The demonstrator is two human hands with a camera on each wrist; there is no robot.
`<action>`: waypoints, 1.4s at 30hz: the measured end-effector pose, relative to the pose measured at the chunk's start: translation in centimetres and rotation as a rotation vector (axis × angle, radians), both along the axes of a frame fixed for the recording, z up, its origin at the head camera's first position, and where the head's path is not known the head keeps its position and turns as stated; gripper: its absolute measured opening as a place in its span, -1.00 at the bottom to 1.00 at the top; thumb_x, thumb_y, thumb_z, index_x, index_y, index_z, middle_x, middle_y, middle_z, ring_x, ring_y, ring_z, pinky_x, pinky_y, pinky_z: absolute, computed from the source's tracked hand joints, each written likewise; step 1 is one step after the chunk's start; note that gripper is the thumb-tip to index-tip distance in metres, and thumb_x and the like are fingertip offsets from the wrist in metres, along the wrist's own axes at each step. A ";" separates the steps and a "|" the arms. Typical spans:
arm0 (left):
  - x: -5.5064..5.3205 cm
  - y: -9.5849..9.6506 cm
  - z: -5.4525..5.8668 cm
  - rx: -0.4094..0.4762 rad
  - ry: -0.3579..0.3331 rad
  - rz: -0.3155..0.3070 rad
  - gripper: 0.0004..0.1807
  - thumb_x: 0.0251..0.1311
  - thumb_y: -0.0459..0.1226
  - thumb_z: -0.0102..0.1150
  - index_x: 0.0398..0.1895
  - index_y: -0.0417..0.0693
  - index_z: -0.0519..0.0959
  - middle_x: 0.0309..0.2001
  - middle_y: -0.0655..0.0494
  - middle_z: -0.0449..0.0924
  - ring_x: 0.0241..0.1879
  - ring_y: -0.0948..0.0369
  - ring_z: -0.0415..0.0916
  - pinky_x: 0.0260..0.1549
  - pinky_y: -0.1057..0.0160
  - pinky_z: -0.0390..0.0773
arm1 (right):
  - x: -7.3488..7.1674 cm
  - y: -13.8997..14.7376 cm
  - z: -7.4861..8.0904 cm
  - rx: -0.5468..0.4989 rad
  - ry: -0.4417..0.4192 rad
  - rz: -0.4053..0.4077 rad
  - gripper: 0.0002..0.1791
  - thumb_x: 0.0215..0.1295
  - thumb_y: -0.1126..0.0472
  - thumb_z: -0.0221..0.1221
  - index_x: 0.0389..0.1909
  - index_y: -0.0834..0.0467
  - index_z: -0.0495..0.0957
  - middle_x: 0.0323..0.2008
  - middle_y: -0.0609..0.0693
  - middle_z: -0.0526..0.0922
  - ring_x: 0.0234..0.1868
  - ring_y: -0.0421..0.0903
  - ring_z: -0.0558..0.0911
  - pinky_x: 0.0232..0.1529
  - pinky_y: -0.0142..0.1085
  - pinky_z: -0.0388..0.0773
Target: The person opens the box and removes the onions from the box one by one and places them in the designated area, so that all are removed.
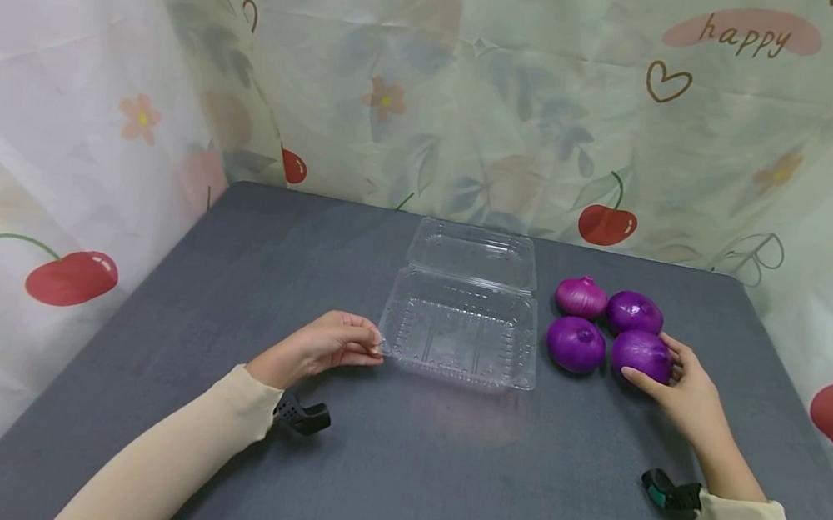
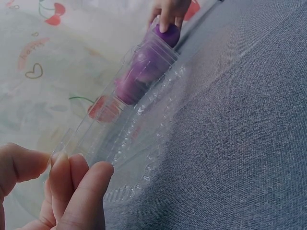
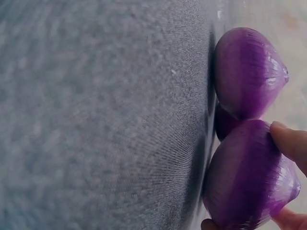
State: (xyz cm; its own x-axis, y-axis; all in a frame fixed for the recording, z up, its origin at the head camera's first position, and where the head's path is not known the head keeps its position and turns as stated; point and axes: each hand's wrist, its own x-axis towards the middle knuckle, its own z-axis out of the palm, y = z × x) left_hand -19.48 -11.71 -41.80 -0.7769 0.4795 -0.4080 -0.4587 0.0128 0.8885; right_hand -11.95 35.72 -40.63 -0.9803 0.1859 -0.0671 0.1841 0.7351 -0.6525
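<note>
A clear plastic clamshell box (image 1: 458, 331) lies with its lid (image 1: 473, 253) folded back on the dark table. My left hand (image 1: 336, 343) pinches the box's near left rim between thumb and fingers, as the left wrist view (image 2: 72, 187) also shows. To the box's right, several purple onions sit in a tight cluster. My right hand (image 1: 690, 395) grips the near right onion (image 1: 641, 354), thumb on one side and fingers around the other; this onion (image 3: 249, 177) still appears to rest on the table. Beside it is the near left onion (image 1: 576, 345).
Behind these stand a pinker onion (image 1: 581, 297) and another purple onion (image 1: 635, 312). A printed curtain (image 1: 433, 86) encloses the back and sides of the grey table (image 1: 396, 467). Black straps with small devices (image 1: 304, 415) sit at both wrists.
</note>
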 end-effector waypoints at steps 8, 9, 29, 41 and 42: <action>0.0 0.0 -0.1 -0.001 -0.002 -0.002 -0.84 0.26 -0.51 0.03 -0.44 -0.19 0.56 -0.48 0.05 0.63 -0.41 0.24 0.65 -0.13 0.17 0.72 | -0.2 0.0 -0.2 0.003 -0.005 0.031 0.04 0.25 -0.16 0.22 0.49 0.28 -0.11 0.32 0.51 0.19 0.25 0.43 0.28 0.07 0.28 0.37; -0.1 0.0 -0.1 0.000 0.001 -0.004 -0.84 0.26 -0.51 0.03 -0.43 -0.19 0.56 -0.48 0.05 0.63 -0.41 0.24 0.65 -0.12 0.17 0.72 | -0.2 0.0 -0.2 0.003 -0.007 0.035 0.04 0.25 -0.16 0.22 0.49 0.28 -0.12 0.32 0.51 0.18 0.25 0.43 0.28 0.07 0.29 0.37; -0.1 0.0 -0.1 0.007 0.003 -0.004 -0.85 0.26 -0.49 0.05 -0.43 -0.18 0.57 -0.48 0.04 0.63 -0.40 0.23 0.65 -0.14 0.18 0.73 | -0.5 0.0 -0.2 -0.005 -0.042 0.046 0.06 0.25 -0.17 0.21 0.49 0.29 -0.15 0.33 0.53 0.14 0.26 0.45 0.25 0.10 0.32 0.34; -0.1 0.0 -0.1 0.007 0.003 0.000 -0.84 0.25 -0.49 0.05 -0.44 -0.17 0.56 -0.48 0.05 0.63 -0.40 0.24 0.64 -0.14 0.18 0.72 | -0.6 0.1 -0.3 -0.016 -0.053 0.045 0.08 0.24 -0.18 0.22 0.51 0.23 -0.19 0.34 0.52 0.12 0.28 0.45 0.21 0.13 0.35 0.30; -0.1 0.0 -0.1 0.006 0.002 0.001 -0.84 0.25 -0.50 0.05 -0.44 -0.17 0.56 -0.48 0.05 0.63 -0.40 0.24 0.64 -0.14 0.18 0.72 | -0.6 0.1 -0.3 -0.019 -0.053 0.045 0.08 0.24 -0.18 0.23 0.51 0.23 -0.19 0.33 0.52 0.12 0.28 0.45 0.21 0.13 0.35 0.30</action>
State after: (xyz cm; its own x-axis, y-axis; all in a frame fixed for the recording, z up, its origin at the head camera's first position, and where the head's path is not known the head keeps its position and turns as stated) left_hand -19.56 -11.70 -41.94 -0.7783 0.4811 -0.4035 -0.4568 0.0069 0.8895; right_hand -12.52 35.82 -40.90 -0.9825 0.1400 -0.1227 0.1862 0.7306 -0.6569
